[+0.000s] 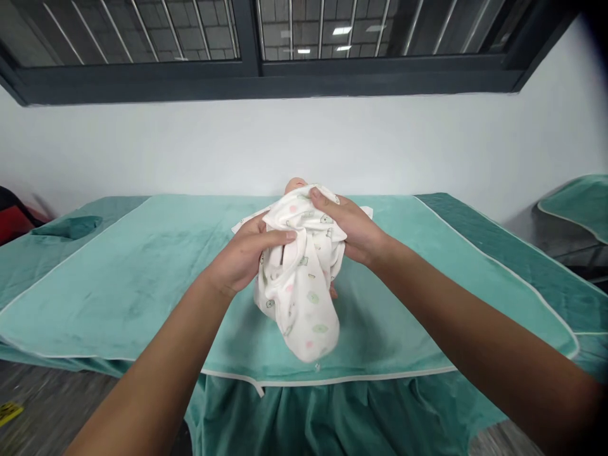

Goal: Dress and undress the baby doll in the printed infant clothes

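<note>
A doll (295,184) shows only the top of its head, at the far side of a white baby garment (311,304) printed with small green and pink figures. The garment is bunched at the top, and its rounded lower end hangs toward me above the bed. My left hand (244,253) grips its left side, thumb on top. On the upper right, my right hand (354,225) holds the cloth with the thumb across the front. A small skin-coloured part shows under the right edge; I cannot tell whether it is a finger or a doll's limb. Cloth hides the doll's body.
A light green cover (142,285) with white edging lies over darker green bedding (475,228). Behind it stand a white wall (190,145) and a barred window (256,76). A red and black item (14,218) is at the left, a folded green cloth (579,202) at the right.
</note>
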The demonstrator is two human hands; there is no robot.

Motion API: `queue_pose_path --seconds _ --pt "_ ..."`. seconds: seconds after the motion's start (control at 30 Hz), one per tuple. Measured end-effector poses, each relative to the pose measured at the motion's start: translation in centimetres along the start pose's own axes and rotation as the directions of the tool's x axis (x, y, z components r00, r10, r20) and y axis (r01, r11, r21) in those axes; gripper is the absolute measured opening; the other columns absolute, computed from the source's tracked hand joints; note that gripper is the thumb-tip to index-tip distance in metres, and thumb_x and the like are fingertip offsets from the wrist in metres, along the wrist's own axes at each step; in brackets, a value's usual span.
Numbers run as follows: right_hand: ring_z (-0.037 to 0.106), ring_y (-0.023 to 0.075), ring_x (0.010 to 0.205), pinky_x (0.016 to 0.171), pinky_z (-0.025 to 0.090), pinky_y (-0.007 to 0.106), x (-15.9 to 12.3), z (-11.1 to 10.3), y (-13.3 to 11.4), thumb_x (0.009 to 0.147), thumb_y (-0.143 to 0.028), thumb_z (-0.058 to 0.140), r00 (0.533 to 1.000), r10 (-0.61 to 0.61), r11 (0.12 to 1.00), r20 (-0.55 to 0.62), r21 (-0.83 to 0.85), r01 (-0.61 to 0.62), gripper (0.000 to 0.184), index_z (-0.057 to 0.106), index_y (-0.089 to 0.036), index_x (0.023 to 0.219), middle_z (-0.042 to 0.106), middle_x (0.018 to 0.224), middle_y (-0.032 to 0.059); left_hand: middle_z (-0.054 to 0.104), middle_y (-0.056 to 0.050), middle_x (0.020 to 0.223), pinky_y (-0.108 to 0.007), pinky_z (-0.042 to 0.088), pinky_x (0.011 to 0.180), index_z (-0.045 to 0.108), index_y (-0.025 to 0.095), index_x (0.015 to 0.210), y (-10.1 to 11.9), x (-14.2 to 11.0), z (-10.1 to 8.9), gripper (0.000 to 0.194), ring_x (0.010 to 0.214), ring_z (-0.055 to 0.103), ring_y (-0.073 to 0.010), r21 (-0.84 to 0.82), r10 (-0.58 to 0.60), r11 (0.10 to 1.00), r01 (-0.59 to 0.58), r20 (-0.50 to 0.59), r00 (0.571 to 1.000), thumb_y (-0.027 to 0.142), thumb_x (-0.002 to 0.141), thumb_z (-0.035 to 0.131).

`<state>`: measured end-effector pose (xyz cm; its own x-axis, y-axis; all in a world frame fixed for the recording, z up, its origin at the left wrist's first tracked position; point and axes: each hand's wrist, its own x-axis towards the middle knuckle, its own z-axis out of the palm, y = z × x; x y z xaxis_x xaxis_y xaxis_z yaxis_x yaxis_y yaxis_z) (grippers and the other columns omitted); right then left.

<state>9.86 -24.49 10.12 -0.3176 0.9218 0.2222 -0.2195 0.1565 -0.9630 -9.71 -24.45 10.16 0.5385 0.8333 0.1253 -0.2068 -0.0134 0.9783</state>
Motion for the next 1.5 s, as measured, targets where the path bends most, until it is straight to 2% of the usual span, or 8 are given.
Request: queue_pose_path --seconds 0.2,0.5,0.77,0.9,1.0,1.2,1.37,1.5 --pt "0.069 0.0250 0.078 0.067 0.057 0.038 -1.0 -0.9 0.6 0.077 -0.053 0.079 0.924 0.211 0.974 0.320 -0.151 -0.170 0.047 0.070 -0.019 0.108 0.074 0.087 0.0083 0.075 -0.006 0.094 -0.031 0.053 0.076 0.072 0.016 0.108 -0.3 0.4 0.4 0.029 0.086 0.070 -0.0234 -0.138 0.018 0.990 -0.035 -0.123 0.992 0.028 0.082 0.068" --pt "0.069 0.0233 0.083 0.075 0.055 0.037 0.1 -0.1 1.5 0.083 -0.057 0.070 0.997 0.078 0.981 -0.005 0.178 -0.076 0.041 0.068 -0.020 0.100 0.073 0.085 0.0054 0.042 -0.002 0.033 -0.026 0.037 0.042 0.064 0.014 0.056 -1.4 0.1 -0.1 0.057 0.032 0.039 -0.0109 -0.099 -0.245 0.959 0.266 0.185 0.952 0.056 0.092 0.051" --pt "0.068 0.0210 0.080 0.074 0.055 0.035 -1.0 0.4 2.6 0.084 -0.055 0.071 0.997 0.081 0.997 0.020 0.013 -0.081 0.042 0.069 -0.023 0.111 0.073 0.090 0.0041 0.069 -0.001 0.079 -0.026 0.054 0.065 0.062 0.020 0.090 -1.4 0.8 0.4 0.021 0.068 0.068 -0.0144 -0.339 -0.011 0.938 -0.066 -0.222 0.975 0.037 0.084 0.072" --pt "0.068 0.0215 0.077 0.073 0.055 0.037 -1.1 0.2 2.1 0.084 -0.057 0.071 0.991 0.090 0.996 0.098 -0.027 -0.087 0.043 0.069 -0.023 0.110 0.073 0.088 0.0043 0.066 -0.001 0.072 -0.029 0.053 0.057 0.061 0.019 0.090 -1.5 0.8 0.5 0.034 0.057 0.065 -0.0157 -0.259 -0.031 0.966 -0.020 -0.193 0.981 0.051 0.083 0.071" --pt "0.068 0.0232 0.079 0.072 0.056 0.037 -0.8 0.2 2.0 0.078 -0.061 0.073 0.999 0.033 0.999 -0.001 0.015 -0.033 0.048 0.068 -0.022 0.105 0.071 0.083 0.0040 0.065 -0.002 0.069 -0.029 0.048 0.051 0.063 0.019 0.090 -2.5 0.5 0.8 0.041 0.053 0.062 -0.0159 -0.153 -0.061 0.988 0.038 -0.153 0.986 0.059 0.083 0.068" --pt "0.068 0.0221 0.085 0.074 0.054 0.035 -0.2 -0.1 2.8 0.079 -0.058 0.075 0.982 -0.022 0.997 -0.187 0.072 0.036 0.045 0.064 -0.021 0.103 0.072 0.091 0.0039 0.070 -0.003 0.077 -0.026 0.045 0.056 0.069 0.017 0.093 -3.6 -0.3 0.7 0.033 0.064 0.063 -0.0171 0.121 -0.193 0.976 0.183 0.074 0.978 0.035 0.071 0.085" --pt "0.068 0.0226 0.095 0.081 0.055 0.035 -0.5 -1.5 3.2 0.084 -0.057 0.070 0.990 -0.027 0.999 -0.138 0.026 0.031 0.043 0.067 -0.021 0.109 0.073 0.102 0.0065 0.075 -0.010 0.101 -0.031 0.053 0.077 0.072 0.016 0.104 -2.5 -0.1 -0.6 0.032 0.092 0.071 -0.0250 -0.002 -0.147 0.989 0.147 0.049 0.988 0.032 0.077 0.080" --pt "0.070 0.0259 0.089 0.078 0.057 0.039 -1.1 -2.8 2.9 0.073 -0.050 0.083 0.970 0.178 0.979 0.166 -0.134 -0.157 0.046 0.072 -0.020 0.105 0.075 0.090 0.0066 0.076 -0.010 0.101 -0.034 0.054 0.081 0.071 0.017 0.108 -2.1 0.7 -0.3 0.033 0.092 0.072 -0.0262 -0.152 0.006 0.988 -0.016 -0.068 0.998 0.033 0.079 0.077"
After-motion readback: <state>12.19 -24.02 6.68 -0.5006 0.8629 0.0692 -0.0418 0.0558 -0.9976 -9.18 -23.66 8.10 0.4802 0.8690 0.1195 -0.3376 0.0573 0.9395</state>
